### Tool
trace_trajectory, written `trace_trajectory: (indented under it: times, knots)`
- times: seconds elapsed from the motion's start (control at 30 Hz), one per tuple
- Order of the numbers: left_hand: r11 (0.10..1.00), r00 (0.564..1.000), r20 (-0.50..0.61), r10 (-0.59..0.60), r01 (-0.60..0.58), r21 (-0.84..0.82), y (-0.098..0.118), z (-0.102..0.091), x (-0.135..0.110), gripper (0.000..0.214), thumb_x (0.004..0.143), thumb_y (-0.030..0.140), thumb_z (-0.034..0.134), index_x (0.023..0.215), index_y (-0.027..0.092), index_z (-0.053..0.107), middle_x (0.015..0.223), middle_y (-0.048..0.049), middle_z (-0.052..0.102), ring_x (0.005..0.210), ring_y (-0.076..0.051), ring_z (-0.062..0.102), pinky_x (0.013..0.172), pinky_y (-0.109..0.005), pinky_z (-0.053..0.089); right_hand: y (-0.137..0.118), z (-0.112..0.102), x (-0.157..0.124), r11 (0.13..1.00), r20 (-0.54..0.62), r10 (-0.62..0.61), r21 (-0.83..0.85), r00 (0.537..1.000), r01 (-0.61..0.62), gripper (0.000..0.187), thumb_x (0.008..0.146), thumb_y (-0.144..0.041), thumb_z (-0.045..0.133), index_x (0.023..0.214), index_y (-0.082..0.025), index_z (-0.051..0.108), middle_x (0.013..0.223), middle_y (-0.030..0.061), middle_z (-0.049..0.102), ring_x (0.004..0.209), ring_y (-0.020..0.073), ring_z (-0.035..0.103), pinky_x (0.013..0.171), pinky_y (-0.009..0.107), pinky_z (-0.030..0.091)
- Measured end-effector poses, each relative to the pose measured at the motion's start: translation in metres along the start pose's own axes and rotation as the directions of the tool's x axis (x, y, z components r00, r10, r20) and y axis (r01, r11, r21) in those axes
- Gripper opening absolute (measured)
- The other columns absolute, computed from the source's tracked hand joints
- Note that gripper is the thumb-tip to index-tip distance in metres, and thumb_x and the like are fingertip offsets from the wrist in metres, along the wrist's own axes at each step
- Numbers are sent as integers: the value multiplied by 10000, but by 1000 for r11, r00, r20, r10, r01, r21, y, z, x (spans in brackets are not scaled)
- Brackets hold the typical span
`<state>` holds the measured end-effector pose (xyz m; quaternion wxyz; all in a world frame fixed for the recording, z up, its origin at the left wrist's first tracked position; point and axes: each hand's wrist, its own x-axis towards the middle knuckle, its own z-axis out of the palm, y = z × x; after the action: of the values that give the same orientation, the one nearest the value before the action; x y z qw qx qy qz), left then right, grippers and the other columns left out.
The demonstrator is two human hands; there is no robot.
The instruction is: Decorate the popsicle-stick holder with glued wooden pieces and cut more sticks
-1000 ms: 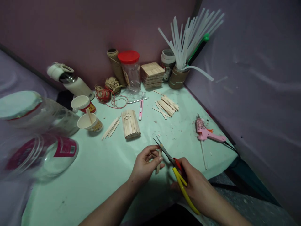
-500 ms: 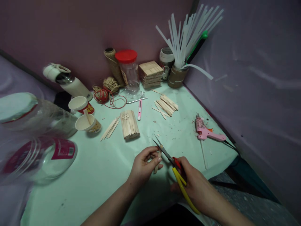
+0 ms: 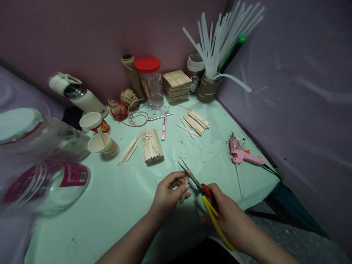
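Between the fingers and thumb of my left hand [image 3: 171, 190] is a flat wooden craft stick [image 3: 183, 196], its upper end at the scissor blades. My right hand [image 3: 227, 212] grips scissors [image 3: 195, 180] with red and yellow handles, the blades slightly parted around the stick's tip and pointing up and left. Beyond my hands stands a small piece covered in craft sticks [image 3: 152, 146], with a wooden flower near its top. Several pointed stick pieces [image 3: 129, 150] lie just left of it. A pink utility knife [image 3: 164, 127] rests behind it.
A pink glue gun [image 3: 242, 156] lies at the right with its cord over the edge. Loose craft sticks [image 3: 195, 123] lie at mid-table. Paper cups [image 3: 103, 145], a tilted bottle [image 3: 85, 101] and plastic jars [image 3: 49, 187] occupy the left. Glue sticks [image 3: 213, 51] stand in a holder at the back.
My hands, the craft stick and the scissors hold nearly the same position. The view has shifted very slightly.
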<state>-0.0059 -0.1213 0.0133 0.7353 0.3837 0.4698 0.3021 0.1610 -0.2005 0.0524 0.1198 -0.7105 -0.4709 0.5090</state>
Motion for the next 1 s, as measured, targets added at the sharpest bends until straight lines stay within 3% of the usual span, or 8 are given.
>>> trace_trajectory:
  times: [0.2,0.43,0.7,1.0]
  knots:
    - [999,1000,28,-6,5,33,-1,-1,0,277,681,338,771,880,159,697,799,-23,559,712,-143,573,626,-301,590,-2,-3,0,1000,40,22,-17,999,-21,345,688,-267,660,901,-249,389,724,-36,565,658,167,507,574,258,309]
    - [992,991,45,-123,122,19,2,-1,0,350,651,379,795,890,157,669,800,-13,539,707,-130,549,611,-321,601,-8,-8,0,998,131,-6,60,991,-2,222,797,-373,581,812,-228,414,725,-17,551,642,148,456,594,272,338]
    - [986,983,87,-165,165,-2,6,-5,1,403,595,401,823,845,147,635,767,-1,536,677,-125,551,590,-330,596,-8,0,9,976,116,56,205,992,-79,262,835,-439,522,744,-207,442,704,-11,505,671,148,448,603,275,362]
    - [974,964,143,-226,226,18,4,-7,3,452,576,431,828,850,150,604,783,12,529,650,-102,533,601,-329,588,-1,4,13,976,147,112,168,983,-137,329,828,-515,510,746,-200,458,694,-8,486,659,142,442,603,275,360]
